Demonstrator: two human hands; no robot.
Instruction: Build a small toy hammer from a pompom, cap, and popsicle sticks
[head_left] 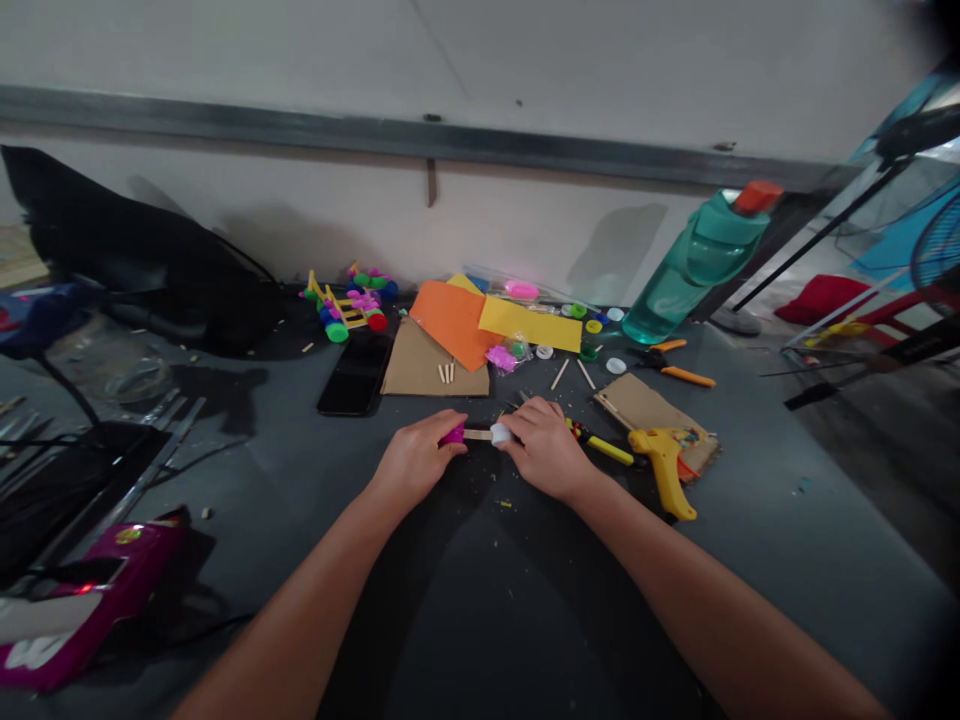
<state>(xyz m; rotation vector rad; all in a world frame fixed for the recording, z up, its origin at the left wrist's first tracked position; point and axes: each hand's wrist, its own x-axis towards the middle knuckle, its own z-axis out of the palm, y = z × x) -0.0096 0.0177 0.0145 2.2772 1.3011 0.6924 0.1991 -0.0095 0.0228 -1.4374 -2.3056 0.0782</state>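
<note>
My left hand (416,458) pinches a pink bottle cap (453,433) between thumb and fingers. Opposite it, my right hand (550,448) grips a white bottle cap (500,434). A short flat wooden stick (478,434) spans the gap between the two caps, just above the dark table; whether it is fixed to them I cannot tell. Beside my right wrist lie yellow-handled pliers (611,449), partly hidden by the hand. Farther right, a yellow glue gun (666,470) rests against a piece of cardboard (656,408).
Behind my hands are a black phone (355,373), a cardboard sheet (405,365), orange paper (454,322), yellow paper (531,322) and several loose caps. A teal bottle (686,265) stands at back right near orange-handled pliers (679,370). A magenta power strip (97,595) lies front left.
</note>
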